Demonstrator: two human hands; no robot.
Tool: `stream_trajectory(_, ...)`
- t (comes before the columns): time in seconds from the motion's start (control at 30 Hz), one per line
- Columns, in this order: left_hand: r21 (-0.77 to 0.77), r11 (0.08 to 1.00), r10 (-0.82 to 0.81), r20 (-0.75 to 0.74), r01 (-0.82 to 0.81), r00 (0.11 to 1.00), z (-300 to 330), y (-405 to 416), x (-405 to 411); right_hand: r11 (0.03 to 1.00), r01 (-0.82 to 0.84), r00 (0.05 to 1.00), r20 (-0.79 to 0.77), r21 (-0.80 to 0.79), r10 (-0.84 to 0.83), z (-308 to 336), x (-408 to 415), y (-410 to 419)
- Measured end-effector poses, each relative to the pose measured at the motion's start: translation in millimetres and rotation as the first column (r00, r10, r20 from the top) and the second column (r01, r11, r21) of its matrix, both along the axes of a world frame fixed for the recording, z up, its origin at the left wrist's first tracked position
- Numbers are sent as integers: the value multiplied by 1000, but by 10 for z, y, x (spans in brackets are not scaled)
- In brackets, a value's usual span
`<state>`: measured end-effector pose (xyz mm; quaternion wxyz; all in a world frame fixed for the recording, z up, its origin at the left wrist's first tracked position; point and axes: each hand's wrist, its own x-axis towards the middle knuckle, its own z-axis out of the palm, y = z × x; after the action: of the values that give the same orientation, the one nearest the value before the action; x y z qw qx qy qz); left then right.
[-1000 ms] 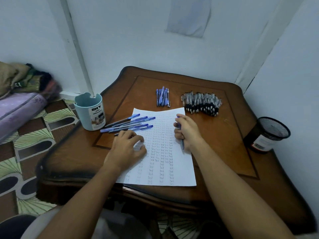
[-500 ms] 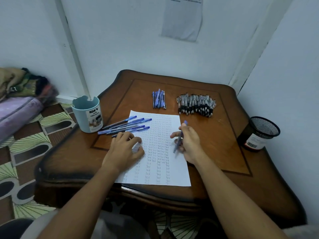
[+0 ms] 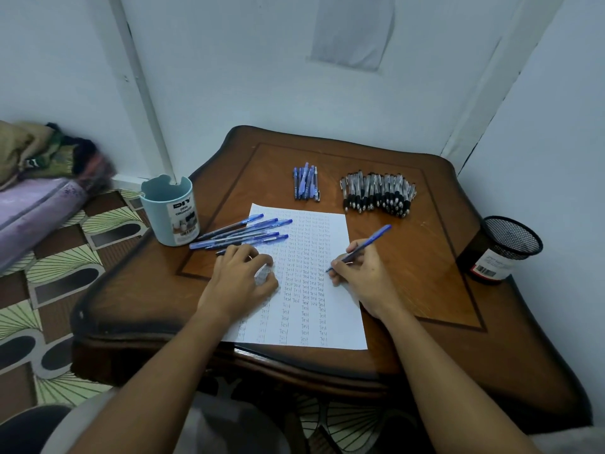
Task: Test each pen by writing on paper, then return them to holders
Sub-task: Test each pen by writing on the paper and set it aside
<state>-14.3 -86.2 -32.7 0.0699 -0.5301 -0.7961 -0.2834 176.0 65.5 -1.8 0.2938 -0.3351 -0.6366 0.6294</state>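
- right hand [image 3: 366, 276] grip pinched tight round a slim blue pen [image 3: 360, 248], tip on the white paper [image 3: 340, 309]
- left hand [image 3: 240, 280] curled round a clear cap, resting on the paper
- glossy wooden bench [image 3: 425, 290]

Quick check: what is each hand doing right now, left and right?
Left hand: fingers curled, knuckles on the paper; whether it holds anything cannot be told.
Right hand: grips a blue pen, tip at the paper.

Wooden table [image 3: 425, 290], paper [image 3: 340, 322] (written over), loose pens [image 3: 248, 232], 2 holders [image 3: 170, 211]
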Motion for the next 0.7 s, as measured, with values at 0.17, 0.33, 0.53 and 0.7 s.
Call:
stream_trajectory(0.17,-18,1000,20,-58,-21,998,-9,-13,6,997,2,1000,-12,73,-1,-44,37,-32)
stream_trajectory(0.33,-44,997,52,-101,-57,994,6,-35,9,994,-1,1000,22,112,-2,-43,21,-42)
stream_trajectory(0.53,-58,997,46,-94,-52,994,17,-38,14,981,9,996,84,194,-26,-64,-6,-48)
stream_trajectory(0.7,-53,997,51,-76,-55,996,16,-46,26,989,34,998,56,141,-42,-66,10,-43)
